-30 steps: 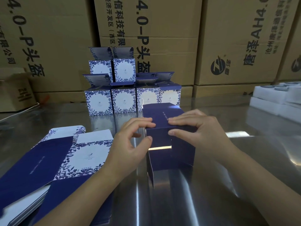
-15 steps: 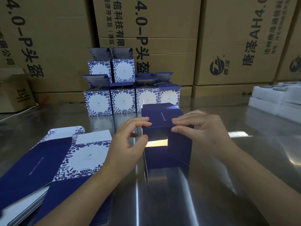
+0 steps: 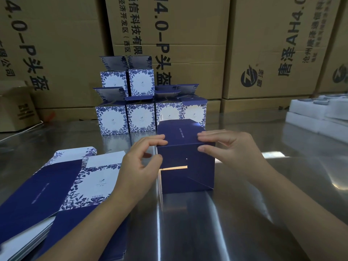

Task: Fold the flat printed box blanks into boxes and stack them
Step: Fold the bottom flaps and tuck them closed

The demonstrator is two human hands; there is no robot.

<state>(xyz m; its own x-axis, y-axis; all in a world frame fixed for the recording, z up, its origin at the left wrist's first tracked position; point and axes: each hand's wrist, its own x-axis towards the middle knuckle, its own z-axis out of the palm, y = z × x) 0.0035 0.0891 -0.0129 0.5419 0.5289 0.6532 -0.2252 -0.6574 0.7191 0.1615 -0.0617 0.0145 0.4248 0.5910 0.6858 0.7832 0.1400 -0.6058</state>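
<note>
A dark blue box (image 3: 185, 157) lies on its side on the steel table (image 3: 244, 213), its end flaps facing me and nearly closed with a thin bright gap between them. My left hand (image 3: 140, 166) pinches its upper left corner, fingers on top and thumb on the end flap. At the upper right corner my right hand (image 3: 231, 149) holds the box, fingers on the top edge and thumb on the front. A pile of flat blue-and-white floral blanks (image 3: 56, 189) lies at the left. Folded boxes (image 3: 143, 110) are stacked in two tiers behind.
Large brown cartons (image 3: 263, 44) form a wall along the back of the table. A smaller open carton (image 3: 17, 108) sits at the far left. White foam trays (image 3: 320, 113) are stacked at the right edge.
The end flaps have been folded further in, so the lit opening has shrunk to a thin slit. Both hands stayed at the box's upper corners.
</note>
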